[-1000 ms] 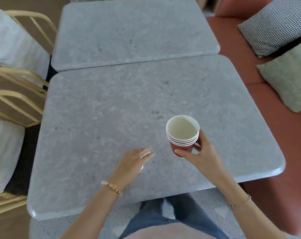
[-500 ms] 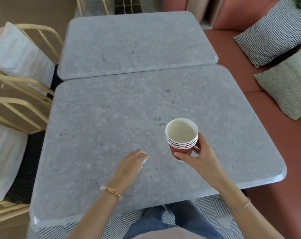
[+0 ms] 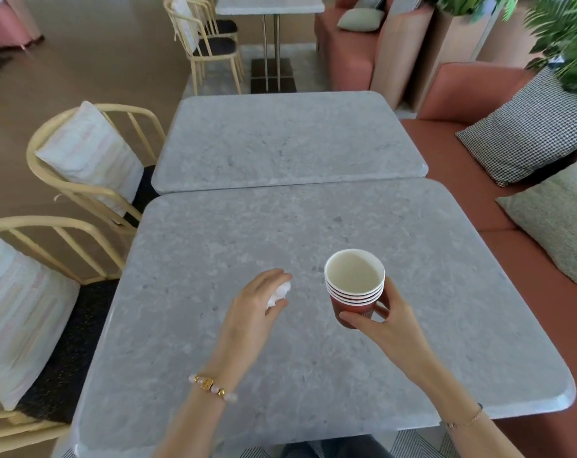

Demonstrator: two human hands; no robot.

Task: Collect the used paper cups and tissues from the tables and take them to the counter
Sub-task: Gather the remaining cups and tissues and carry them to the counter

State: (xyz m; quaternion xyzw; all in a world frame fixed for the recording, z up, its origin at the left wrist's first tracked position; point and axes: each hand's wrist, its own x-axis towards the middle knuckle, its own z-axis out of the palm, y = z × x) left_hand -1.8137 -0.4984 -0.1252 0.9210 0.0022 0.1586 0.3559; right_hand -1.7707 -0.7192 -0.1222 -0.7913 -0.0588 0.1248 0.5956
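Note:
A stack of several red paper cups (image 3: 354,289) with white rims is held upright above the near grey table (image 3: 280,375); my right hand (image 3: 384,325) grips it low on its side. The top cup looks empty. My left hand (image 3: 257,309) hovers just left of the cups and holds a small crumpled white tissue (image 3: 278,294) between curled fingers and thumb. Most of the tissue is hidden inside the hand.
A second grey table (image 3: 287,140) butts against the far edge. Cream metal chairs (image 3: 92,166) with pale cushions stand on the left. A terracotta bench (image 3: 528,292) with cushions runs along the right, with plants (image 3: 564,38) behind. Another table and chairs stand farther back.
My left hand has closed on the tissue and lifted it off the table. The view has tilted up, bringing the room behind into sight. The cup stack stays in my right hand.

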